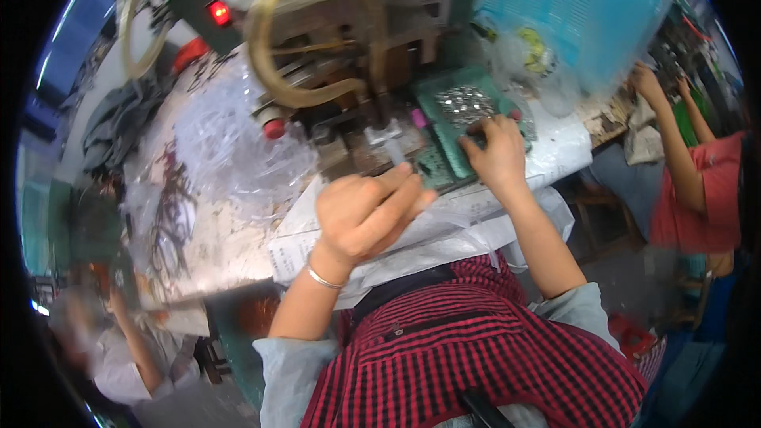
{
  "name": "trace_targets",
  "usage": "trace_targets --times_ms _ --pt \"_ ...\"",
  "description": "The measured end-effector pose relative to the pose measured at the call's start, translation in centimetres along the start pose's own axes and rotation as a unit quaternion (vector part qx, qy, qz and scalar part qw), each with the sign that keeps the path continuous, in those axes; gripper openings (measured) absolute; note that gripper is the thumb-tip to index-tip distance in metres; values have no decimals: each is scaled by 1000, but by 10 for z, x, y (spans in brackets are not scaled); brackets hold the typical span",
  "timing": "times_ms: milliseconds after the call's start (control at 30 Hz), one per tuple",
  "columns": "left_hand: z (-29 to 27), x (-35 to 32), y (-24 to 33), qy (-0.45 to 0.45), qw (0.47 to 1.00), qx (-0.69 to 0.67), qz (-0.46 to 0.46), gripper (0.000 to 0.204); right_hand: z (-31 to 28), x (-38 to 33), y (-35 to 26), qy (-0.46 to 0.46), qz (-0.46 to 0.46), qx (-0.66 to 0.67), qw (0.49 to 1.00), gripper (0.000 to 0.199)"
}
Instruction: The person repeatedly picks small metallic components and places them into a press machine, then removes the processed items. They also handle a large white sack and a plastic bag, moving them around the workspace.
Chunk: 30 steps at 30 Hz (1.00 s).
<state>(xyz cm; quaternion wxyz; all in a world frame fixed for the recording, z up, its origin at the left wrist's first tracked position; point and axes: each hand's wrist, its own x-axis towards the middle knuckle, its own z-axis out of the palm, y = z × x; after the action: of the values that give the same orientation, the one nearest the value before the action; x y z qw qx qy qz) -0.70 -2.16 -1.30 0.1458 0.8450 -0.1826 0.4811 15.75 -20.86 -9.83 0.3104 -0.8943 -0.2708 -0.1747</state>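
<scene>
My left hand [366,212] is closed in front of the machine, its thumb and forefinger pinching a narrow, translucent plastic strip [395,152]. The strip's far end points up to the metal tip of the machine. To the right, my right hand [499,154] reaches over the green tray [453,154] with its fingers curled down at the near side of a heap of small shiny metal parts [465,103]. Its fingertips are bent together, and whatever lies between them is too small or hidden to make out. A small pink piece [418,117] sits at the tray's left edge.
A machine with a thick yellowish hose [261,40] and red button [273,128] stands ahead. Left of it lies a pile of clear plastic strips [234,143]. A blue basket [579,8] stands at the back right. Co-workers sit at right, in a red top [701,190], and lower left.
</scene>
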Motion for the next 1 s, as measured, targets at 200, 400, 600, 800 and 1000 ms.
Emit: trace_targets --times_ms 200,400,600,800,1000 --pt "-53 -49 44 -30 983 66 -169 31 23 -1 17 48 -60 -24 997 6" --pt "-163 -54 -3 61 916 317 -237 14 3 14 5 24 83 226 970 16" --pt "-152 -135 -71 -305 877 313 -200 19 13 30 -19 -6 85 253 964 18" --pt "-158 -219 -113 -186 897 333 -226 18 -13 -19 27 116 11 96 989 16" --pt "-154 -195 -114 -305 900 264 -162 26 -45 -42 28 97 131 230 959 15"
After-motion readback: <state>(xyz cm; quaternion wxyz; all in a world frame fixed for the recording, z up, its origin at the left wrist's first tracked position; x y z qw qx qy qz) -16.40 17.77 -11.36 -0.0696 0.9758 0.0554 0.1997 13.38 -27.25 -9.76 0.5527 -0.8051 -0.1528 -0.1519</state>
